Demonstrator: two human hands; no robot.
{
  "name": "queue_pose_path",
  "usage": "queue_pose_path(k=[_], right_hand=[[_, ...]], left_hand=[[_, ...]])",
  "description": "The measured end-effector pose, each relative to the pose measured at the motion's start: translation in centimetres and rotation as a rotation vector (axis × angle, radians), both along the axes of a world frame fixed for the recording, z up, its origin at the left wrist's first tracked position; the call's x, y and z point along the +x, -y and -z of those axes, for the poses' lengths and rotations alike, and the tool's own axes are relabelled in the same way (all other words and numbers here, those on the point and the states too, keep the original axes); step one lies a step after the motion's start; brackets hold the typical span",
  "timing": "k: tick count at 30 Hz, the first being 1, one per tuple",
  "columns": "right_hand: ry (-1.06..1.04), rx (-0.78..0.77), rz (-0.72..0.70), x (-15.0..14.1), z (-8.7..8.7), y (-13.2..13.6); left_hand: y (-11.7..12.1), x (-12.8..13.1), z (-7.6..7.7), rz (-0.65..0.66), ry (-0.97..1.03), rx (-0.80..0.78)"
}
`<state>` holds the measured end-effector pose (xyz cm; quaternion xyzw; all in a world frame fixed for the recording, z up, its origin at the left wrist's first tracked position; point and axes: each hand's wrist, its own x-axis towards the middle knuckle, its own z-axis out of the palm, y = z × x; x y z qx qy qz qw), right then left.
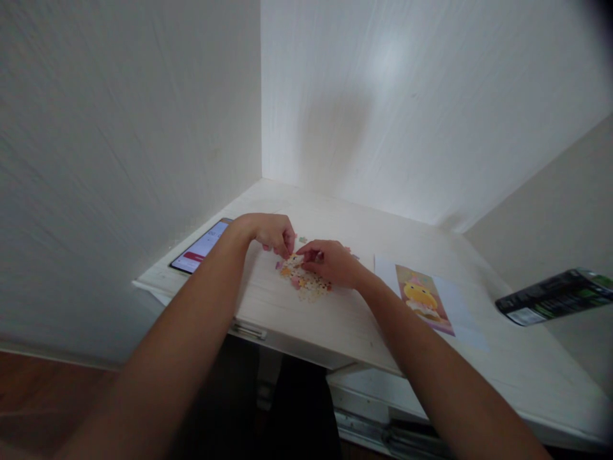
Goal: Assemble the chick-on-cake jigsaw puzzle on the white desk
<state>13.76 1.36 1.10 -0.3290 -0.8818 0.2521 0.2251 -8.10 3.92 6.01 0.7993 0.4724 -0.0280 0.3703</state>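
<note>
Both hands at pile of small pieces [311, 285] on white surface [325, 326]. Left hand [275, 234], wrist bent, fingertips down at pile's upper edge; right hand [332, 262] just beside, thumb and fingers curled in over pieces. Pieces mostly pale, some orange and pink; few loose ones around hands, one green [302, 240]. Phone [198, 250], screen lit, by left forearm, partly hidden by it. Right of right hand, paper sheet [462, 313] with picture of yellow figure [420, 299]. Dark can [550, 297] at far right. Pale walls behind and at sides.
</note>
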Motion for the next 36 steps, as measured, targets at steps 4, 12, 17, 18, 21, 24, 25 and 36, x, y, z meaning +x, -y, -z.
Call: queue_pose_path(k=[4, 12, 17, 18, 21, 24, 25, 36], right_hand=[[0.002, -0.028, -0.008, 0.1, 0.2, 0.0], [0.060, -0.081, -0.134, 1.4, -1.2, -0.2], [0.076, 0.157, 0.023, 0.5, -0.9, -0.2], [0.097, 0.186, 0.027, 0.3, -0.9, -0.2], [0.148, 0.179, 0.002, -0.1, -0.8, 0.0], [0.174, 0.145, -0.014, 0.1, -0.9, 0.0], [0.180, 0.138, -0.017, 0.2, -0.9, -0.1], [0.230, 0.159, -0.026, -0.2, -1.4, 0.4]], left_hand=[[0.0, 0.1, 0.1, -0.005, 0.000, -0.010], [0.0, 0.5, 0.4, -0.029, -0.021, -0.008], [0.3, 0.8, 0.1, -0.013, -0.035, -0.019], [0.3, 0.8, 0.0, -0.010, -0.035, -0.024], [0.5, 0.8, -0.1, -0.005, -0.030, -0.032], [0.5, 0.7, -0.2, 0.008, -0.021, -0.040], [0.5, 0.6, -0.2, 0.012, -0.020, -0.039], [-0.9, -0.7, 0.1, -0.215, -0.114, 0.288]])
